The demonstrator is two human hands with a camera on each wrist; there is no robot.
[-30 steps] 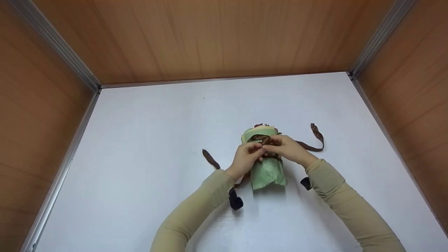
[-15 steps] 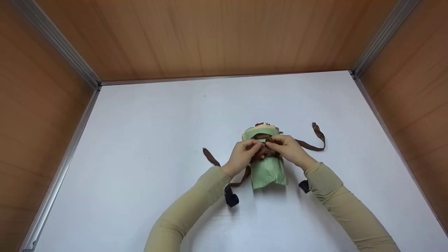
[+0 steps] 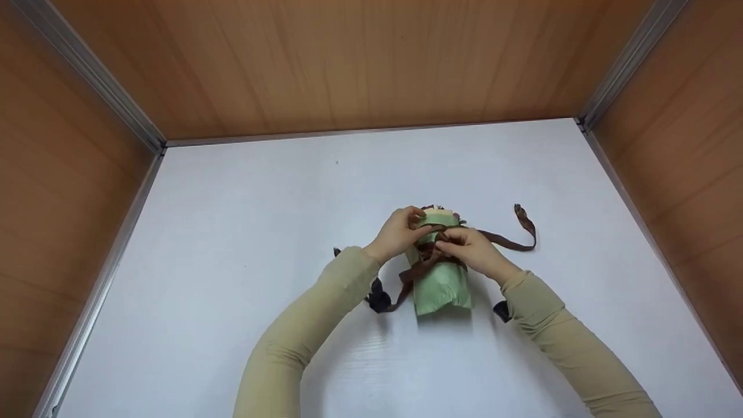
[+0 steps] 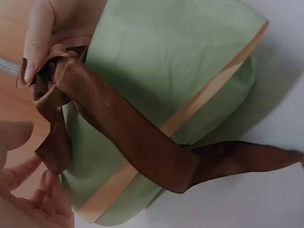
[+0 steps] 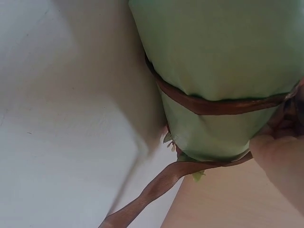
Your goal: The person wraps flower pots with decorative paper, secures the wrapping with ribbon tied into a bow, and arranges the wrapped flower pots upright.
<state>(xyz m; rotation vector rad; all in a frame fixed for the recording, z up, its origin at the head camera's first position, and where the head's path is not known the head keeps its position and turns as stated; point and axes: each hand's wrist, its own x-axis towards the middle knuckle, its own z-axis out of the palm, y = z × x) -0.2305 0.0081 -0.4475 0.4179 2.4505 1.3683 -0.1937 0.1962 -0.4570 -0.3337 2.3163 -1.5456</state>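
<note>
A small bouquet point(image 3: 444, 290) wrapped in green paper lies on the white table, its dark red flower tops at the far end. Brown ribbon point(image 4: 128, 128) circles the wrap and gathers in a loose knot with loops on top. My right hand point(image 3: 476, 251) pinches the ribbon at this knot between thumb and fingers. At the upper left of the wrap is my left hand point(image 3: 399, 233), thumb and fingers apart. The left wrist view has the left fingertips point(image 4: 42, 187) right beside a hanging ribbon loop. Part of the knot is hidden behind the right fingers.
One ribbon tail point(image 3: 527, 223) curls across the table to the right; another point(image 3: 400, 299) trails to the left under the left forearm. Dark straps point(image 3: 380, 297) hang at both wrists. Wood-grain panels point(image 3: 371, 64) enclose the table's back and sides.
My left hand has let go of the ribbon at the knot and moved up and left, its fingers spreading. The right hand stays at the knot, and a ribbon strip now shows across the wrap.
</note>
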